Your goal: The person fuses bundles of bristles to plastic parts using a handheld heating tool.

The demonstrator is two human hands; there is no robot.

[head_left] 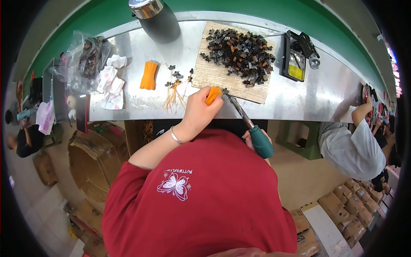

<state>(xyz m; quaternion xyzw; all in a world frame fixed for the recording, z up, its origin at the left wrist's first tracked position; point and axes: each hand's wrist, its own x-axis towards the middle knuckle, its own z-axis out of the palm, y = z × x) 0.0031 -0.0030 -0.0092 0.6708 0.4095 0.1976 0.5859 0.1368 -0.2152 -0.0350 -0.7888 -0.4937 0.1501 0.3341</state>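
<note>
The fingers of the left hand [200, 110] are curled around an orange bundle [213, 95] of thin wires, just above the middle of the frame. The fingers of the right hand [248, 138], lower and to the right, wrap the green handle of a soldering iron [260, 142]; the handle hides part of their grip. The iron's shaft slants up leftward to a small black part [225, 91] just beside the end of the bundle; whether the two touch cannot be told.

Directly above, a wooden board [205, 73] lies on the metal surface [317, 100] and carries a heap of black and brown parts [239, 53]. Left of the board are loose orange wires with black parts [174, 83], then a second orange bundle [149, 76] lying apart. Upper right of the board is a black stand [289, 55] with a yellow pad [296, 72]. A dark flask [160, 26] is at the top, left of centre. Crumpled white tissues [112, 88] and a clear plastic bag [79, 68] lie at upper left. At the right edge sits another person [353, 150] in pale grey clothing.
</note>
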